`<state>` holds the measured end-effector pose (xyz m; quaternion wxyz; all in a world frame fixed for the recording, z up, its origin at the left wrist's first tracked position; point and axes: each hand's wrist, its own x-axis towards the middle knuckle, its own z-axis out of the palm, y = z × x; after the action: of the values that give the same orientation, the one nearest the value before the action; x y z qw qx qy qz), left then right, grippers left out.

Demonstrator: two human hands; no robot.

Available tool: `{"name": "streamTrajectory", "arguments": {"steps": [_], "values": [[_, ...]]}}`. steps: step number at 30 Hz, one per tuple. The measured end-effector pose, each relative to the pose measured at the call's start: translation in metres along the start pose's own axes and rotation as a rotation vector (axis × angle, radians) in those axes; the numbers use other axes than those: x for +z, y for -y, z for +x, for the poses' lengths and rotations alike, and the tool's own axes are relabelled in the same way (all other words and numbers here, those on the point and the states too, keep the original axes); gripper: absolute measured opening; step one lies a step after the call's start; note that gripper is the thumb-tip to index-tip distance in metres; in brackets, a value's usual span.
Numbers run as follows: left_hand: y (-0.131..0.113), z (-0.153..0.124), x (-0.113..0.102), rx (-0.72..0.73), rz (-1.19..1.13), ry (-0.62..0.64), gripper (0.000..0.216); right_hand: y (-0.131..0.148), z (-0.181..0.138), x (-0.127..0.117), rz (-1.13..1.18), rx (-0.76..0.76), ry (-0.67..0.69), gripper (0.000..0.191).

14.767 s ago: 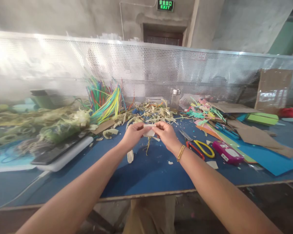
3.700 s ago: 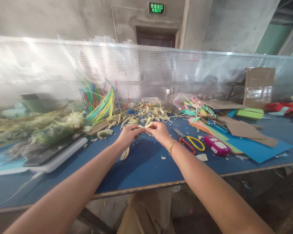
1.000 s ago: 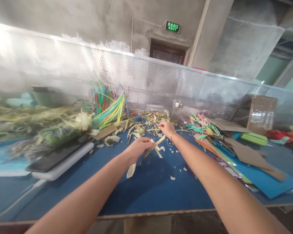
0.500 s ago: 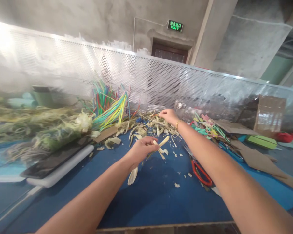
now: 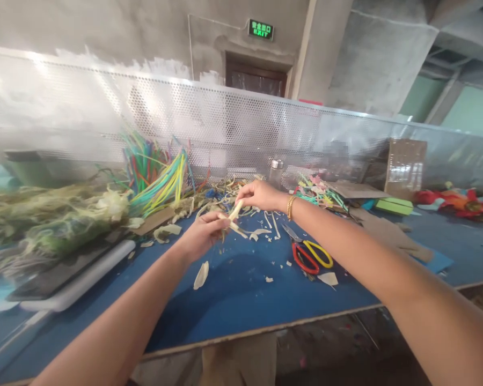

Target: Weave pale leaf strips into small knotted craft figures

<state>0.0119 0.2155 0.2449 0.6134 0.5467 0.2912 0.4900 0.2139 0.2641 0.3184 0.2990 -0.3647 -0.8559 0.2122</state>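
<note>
My left hand [image 5: 206, 231] pinches a pale cream strip of dried husk [image 5: 236, 212] over the blue table. My right hand [image 5: 258, 195], with a gold bracelet at the wrist, is closed at the strip's upper end, its fingertips touching it. Below the hands lie thin husk scraps [image 5: 260, 232] and a curled husk piece [image 5: 201, 275]. Behind them spreads a heap of husk shreds [image 5: 193, 206], partly hidden by my right hand. To the right, under my forearm, rest scissors [image 5: 306, 257] with one red and one yellow handle.
A bundle of coloured pipe-like stems [image 5: 156, 177] stands at the back left, beside a pile of greenish fibres [image 5: 64, 214]. A tablet [image 5: 68, 262] lies front left with a cable. Cardboard pieces [image 5: 386, 228] lie right; a glass bottle [image 5: 276, 172] stands by the perforated screen [image 5: 257, 123].
My right hand has come back from the husk heap to my left hand and now touches the strip. The view has turned to the right, showing more of the scissors and the table's right side.
</note>
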Motion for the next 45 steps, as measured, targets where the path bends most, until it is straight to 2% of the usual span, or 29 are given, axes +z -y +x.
{"name": "streamTrajectory", "arguments": {"steps": [2, 7, 9, 11, 13, 15, 18, 20, 22, 24, 27, 30, 33, 36, 39, 42, 45], "values": [[-0.004, 0.001, -0.002, -0.010, -0.106, -0.050, 0.014, -0.013, -0.004, -0.022, -0.028, 0.070, -0.101, 0.008], [-0.014, 0.003, -0.009, -0.063, -0.221, -0.144, 0.009, -0.059, -0.037, -0.089, -0.155, 0.363, -0.591, 0.006], [-0.013, 0.005, -0.011, -0.063, -0.233, -0.174, 0.008, -0.077, -0.056, -0.110, -0.137, 0.475, -0.770, 0.006], [-0.010, 0.008, -0.014, -0.047, -0.244, -0.206, 0.007, -0.093, -0.075, -0.123, -0.079, 0.543, -0.895, 0.006], [-0.007, 0.011, -0.016, -0.022, -0.256, -0.250, 0.005, -0.104, -0.092, -0.131, 0.009, 0.588, -0.955, 0.010], [-0.005, 0.015, -0.019, 0.004, -0.270, -0.314, 0.004, -0.110, -0.105, -0.134, 0.132, 0.592, -0.950, 0.014], [-0.004, 0.018, -0.025, 0.003, -0.257, -0.394, 0.005, -0.110, -0.115, -0.131, 0.391, 0.682, -0.842, 0.015], [-0.003, 0.018, -0.027, -0.060, -0.145, -0.373, 0.009, -0.103, -0.113, -0.127, 0.609, 0.681, -0.750, 0.017], [-0.004, 0.016, -0.026, -0.033, 0.002, -0.391, 0.015, -0.092, -0.105, -0.120, 0.762, 0.651, -0.685, 0.027], [-0.005, 0.012, -0.019, 0.013, 0.050, -0.334, 0.020, -0.075, -0.093, -0.111, 0.866, 0.614, -0.624, 0.033], [-0.007, 0.002, 0.000, -0.048, -0.046, -0.080, 0.012, -0.042, -0.072, -0.090, 0.963, 0.523, -0.544, 0.034], [-0.006, -0.008, 0.019, -0.086, -0.063, 0.087, 0.016, -0.007, -0.050, -0.058, 1.038, 0.439, -0.447, 0.035], [-0.003, -0.013, 0.028, -0.095, -0.115, 0.169, 0.016, 0.022, -0.030, -0.019, 1.112, 0.370, -0.388, 0.033], [0.000, -0.014, 0.027, -0.103, -0.154, 0.169, 0.016, 0.041, -0.013, 0.016, 1.192, 0.342, -0.372, 0.033], [0.000, -0.013, 0.022, -0.105, -0.159, 0.100, 0.017, 0.048, -0.004, 0.036, 1.222, 0.327, -0.365, 0.033], [0.000, -0.010, 0.018, -0.111, -0.156, 0.048, 0.015, 0.041, -0.002, 0.033, 1.187, 0.311, -0.458, 0.031], [0.000, -0.007, 0.015, -0.121, -0.198, 0.025, 0.012, 0.020, -0.010, 0.012, 1.109, 0.336, -0.645, 0.030]]}}
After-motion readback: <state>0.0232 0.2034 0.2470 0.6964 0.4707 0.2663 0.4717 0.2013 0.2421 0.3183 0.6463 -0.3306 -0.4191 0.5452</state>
